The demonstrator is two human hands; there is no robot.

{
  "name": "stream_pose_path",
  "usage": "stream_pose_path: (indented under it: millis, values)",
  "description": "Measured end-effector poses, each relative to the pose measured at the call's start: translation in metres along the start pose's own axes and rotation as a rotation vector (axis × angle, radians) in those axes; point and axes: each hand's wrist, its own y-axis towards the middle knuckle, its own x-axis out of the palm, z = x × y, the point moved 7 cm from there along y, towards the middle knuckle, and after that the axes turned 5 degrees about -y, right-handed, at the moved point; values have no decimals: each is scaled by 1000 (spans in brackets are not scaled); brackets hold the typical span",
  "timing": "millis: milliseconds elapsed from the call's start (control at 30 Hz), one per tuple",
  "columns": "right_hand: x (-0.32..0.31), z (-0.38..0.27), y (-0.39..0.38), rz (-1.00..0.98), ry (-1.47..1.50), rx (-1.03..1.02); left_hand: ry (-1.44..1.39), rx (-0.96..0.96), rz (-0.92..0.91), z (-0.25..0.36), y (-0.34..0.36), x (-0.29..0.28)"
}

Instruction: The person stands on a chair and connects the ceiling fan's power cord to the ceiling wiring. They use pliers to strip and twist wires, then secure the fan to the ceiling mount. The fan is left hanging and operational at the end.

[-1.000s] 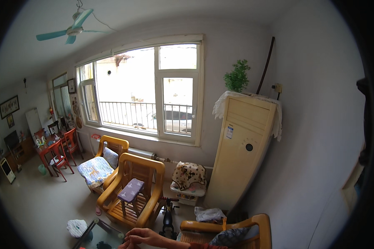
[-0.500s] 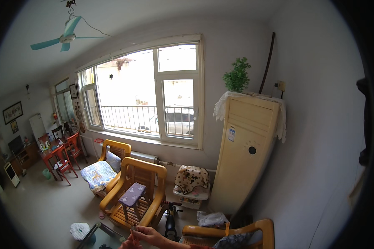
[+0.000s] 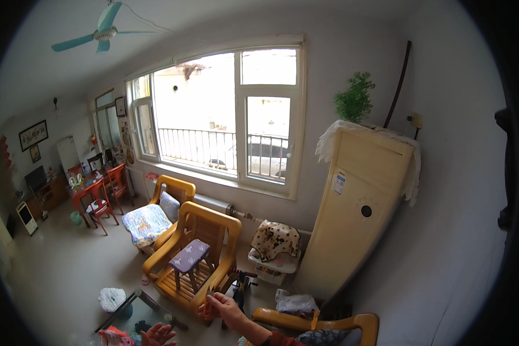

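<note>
My right hand [image 3: 224,307] is raised at the lower middle, its fingers closed around a small orange-handled tool [image 3: 206,308]. A short greyish tip points up from it; its exact kind is too small to make out. Down to the left, my left hand [image 3: 157,334] is held palm up with its fingers apart and nothing in them. It is over the near part of a glass-topped table [image 3: 155,311]. A red and white crumpled packet [image 3: 115,336] lies beside it at the lower edge, and a dark green item [image 3: 142,326] shows just behind it.
Beyond the table stands a wooden armchair [image 3: 213,222] holding a purple-topped stool [image 3: 190,255]. A white padded seat [image 3: 111,299] is left of the table. A wooden armrest [image 3: 282,318] and a tall cream air conditioner [image 3: 357,213] are to the right.
The view has tilted down and turned left. My hands were together at the tool; now they are apart, the left lower and open, the right still holding the tool. The red packet has come into view.
</note>
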Motion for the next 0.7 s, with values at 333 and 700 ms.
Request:
stream_pose_path:
  millis: [333,700]
  values:
    - [-55,37,-25,-49,-323,276,-259,176,572,19,-82,-68]
    - [-81,86,-27,69,-316,446,-533,351,753,11,-171,-107]
